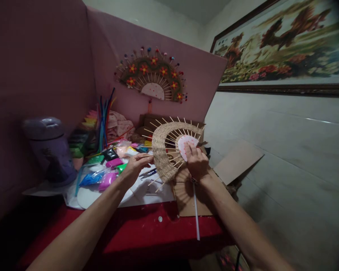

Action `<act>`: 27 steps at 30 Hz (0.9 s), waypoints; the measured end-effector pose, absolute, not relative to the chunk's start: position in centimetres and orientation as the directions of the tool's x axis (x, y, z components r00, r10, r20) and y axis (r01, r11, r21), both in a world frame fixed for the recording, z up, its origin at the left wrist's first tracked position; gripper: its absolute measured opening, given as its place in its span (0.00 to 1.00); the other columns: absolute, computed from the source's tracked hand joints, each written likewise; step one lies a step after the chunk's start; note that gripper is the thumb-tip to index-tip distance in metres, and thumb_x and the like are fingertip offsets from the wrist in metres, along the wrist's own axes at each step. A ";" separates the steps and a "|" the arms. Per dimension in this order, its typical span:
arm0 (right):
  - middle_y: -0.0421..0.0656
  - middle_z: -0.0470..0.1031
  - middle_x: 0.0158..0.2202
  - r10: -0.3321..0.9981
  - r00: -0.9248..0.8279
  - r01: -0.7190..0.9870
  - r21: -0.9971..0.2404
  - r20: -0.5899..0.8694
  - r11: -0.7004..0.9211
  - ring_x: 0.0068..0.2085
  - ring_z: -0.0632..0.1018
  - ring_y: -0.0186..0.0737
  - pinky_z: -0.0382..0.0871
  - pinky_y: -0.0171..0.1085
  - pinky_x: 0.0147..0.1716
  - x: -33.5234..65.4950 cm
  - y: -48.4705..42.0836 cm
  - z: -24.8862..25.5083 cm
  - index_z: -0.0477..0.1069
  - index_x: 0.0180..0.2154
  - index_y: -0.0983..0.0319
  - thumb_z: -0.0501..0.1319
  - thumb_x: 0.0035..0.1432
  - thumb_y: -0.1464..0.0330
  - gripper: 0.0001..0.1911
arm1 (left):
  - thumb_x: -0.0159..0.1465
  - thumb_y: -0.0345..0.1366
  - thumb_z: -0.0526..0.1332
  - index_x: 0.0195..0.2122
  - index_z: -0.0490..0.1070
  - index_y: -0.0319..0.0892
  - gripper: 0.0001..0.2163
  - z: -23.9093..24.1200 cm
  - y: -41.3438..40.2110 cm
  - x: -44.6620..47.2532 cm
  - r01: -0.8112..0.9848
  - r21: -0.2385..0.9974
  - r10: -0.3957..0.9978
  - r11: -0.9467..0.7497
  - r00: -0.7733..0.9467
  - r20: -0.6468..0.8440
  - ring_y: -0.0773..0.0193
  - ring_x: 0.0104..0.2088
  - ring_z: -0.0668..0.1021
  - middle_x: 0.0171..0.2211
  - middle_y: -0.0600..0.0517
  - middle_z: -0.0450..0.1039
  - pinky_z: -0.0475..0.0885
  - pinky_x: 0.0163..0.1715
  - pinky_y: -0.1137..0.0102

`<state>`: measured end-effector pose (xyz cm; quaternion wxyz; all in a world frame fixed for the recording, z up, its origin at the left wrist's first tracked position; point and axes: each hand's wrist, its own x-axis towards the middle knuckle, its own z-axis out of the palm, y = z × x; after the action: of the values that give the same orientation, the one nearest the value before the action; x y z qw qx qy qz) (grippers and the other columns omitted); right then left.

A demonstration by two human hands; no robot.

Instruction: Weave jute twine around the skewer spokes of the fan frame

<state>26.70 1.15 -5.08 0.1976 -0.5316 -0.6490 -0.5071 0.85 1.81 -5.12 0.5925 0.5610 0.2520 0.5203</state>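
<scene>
A fan (160, 146) of thin wooden sticks, woven with a band of tan cord, is held tilted above the table. My right hand (197, 161) grips it at the pale half-round centre (183, 146) with pinkish dots, fingers lying over the front. At the fan's left edge, my left hand (138, 163) pinches the end of one stick, thumb and fingers together. Stick tips poke out all round the woven band. Below the right hand a clear rod (196, 214) hangs down. Dark-handled scissors (148, 173) lie behind the fan, partly hidden.
Bags of coloured clay (107, 181) crowd the table's left side beside a purple bottle (51, 150). Pipe cleaners (103, 120) stand behind them. A finished fan with flowers (144, 69) hangs on the pink board (197, 75). Cardboard (238, 160) leans at right; red cloth (124, 226) covers the front.
</scene>
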 end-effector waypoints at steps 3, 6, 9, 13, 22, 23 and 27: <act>0.54 0.72 0.52 0.450 -0.385 0.872 0.477 0.806 -0.108 0.35 0.68 0.42 0.58 0.39 0.28 26.5 1.2 -5.1 0.64 0.56 0.68 0.49 0.63 0.73 0.21 | 0.54 0.38 0.65 0.31 0.78 0.39 0.08 -5.2 1.7 1.0 -0.320 0.932 0.908 -0.171 0.317 0.275 0.62 0.34 0.74 0.32 0.48 0.76 0.66 0.34 0.69; 0.54 0.72 0.52 0.465 -0.388 0.863 0.491 0.796 -0.120 0.35 0.68 0.42 0.58 0.39 0.28 26.3 1.1 -5.0 0.64 0.56 0.68 0.49 0.63 0.73 0.20 | 0.53 0.36 0.65 0.30 0.77 0.39 0.07 -5.3 1.6 1.2 -0.331 0.929 0.913 -0.168 0.304 0.274 0.62 0.34 0.73 0.32 0.48 0.74 0.66 0.34 0.69; 0.55 0.71 0.53 0.496 -0.374 0.868 0.484 0.784 -0.111 0.36 0.68 0.42 0.57 0.39 0.28 26.1 1.1 -5.0 0.64 0.56 0.68 0.48 0.64 0.73 0.20 | 0.53 0.35 0.65 0.30 0.77 0.39 0.06 -5.4 1.6 1.2 -0.352 0.924 0.917 -0.149 0.299 0.262 0.62 0.34 0.73 0.31 0.49 0.74 0.66 0.34 0.69; 0.57 0.70 0.53 0.526 -0.357 0.872 0.477 0.772 -0.108 0.36 0.69 0.42 0.57 0.39 0.28 26.1 1.1 -5.1 0.63 0.57 0.68 0.48 0.64 0.73 0.21 | 0.51 0.35 0.64 0.32 0.76 0.38 0.08 -5.2 1.6 1.2 -0.381 0.917 0.922 -0.121 0.299 0.245 0.62 0.34 0.73 0.32 0.49 0.73 0.67 0.35 0.68; 0.58 0.69 0.53 0.558 -0.356 0.864 0.491 0.750 -0.109 0.36 0.69 0.43 0.58 0.39 0.28 25.8 1.0 -5.2 0.63 0.57 0.68 0.48 0.63 0.74 0.22 | 0.50 0.35 0.66 0.27 0.74 0.40 0.06 -6.0 2.3 1.2 -0.367 0.917 0.954 -0.159 0.183 0.238 0.66 0.30 0.72 0.27 0.53 0.72 0.64 0.32 0.71; 0.59 0.69 0.53 0.565 -0.347 0.872 0.479 0.748 -0.099 0.37 0.69 0.43 0.58 0.39 0.28 25.8 1.0 -5.2 0.62 0.57 0.68 0.48 0.63 0.74 0.22 | 0.50 0.35 0.66 0.27 0.74 0.40 0.06 -6.1 2.4 1.2 -0.359 0.918 0.953 -0.168 0.178 0.245 0.66 0.30 0.71 0.27 0.53 0.72 0.64 0.32 0.71; 0.58 0.70 0.53 0.563 -0.356 0.867 0.488 0.746 -0.098 0.35 0.69 0.42 0.57 0.39 0.28 25.8 1.0 -5.1 0.63 0.57 0.68 0.49 0.63 0.74 0.21 | 0.51 0.36 0.65 0.27 0.75 0.40 0.06 -6.2 2.4 1.1 -0.352 0.920 0.948 -0.172 0.194 0.252 0.66 0.30 0.71 0.28 0.53 0.72 0.63 0.32 0.70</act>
<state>25.82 0.96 -5.11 0.1521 -0.5468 -0.6541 -0.5000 1.14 2.39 -6.16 0.5749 0.5162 0.2886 0.5655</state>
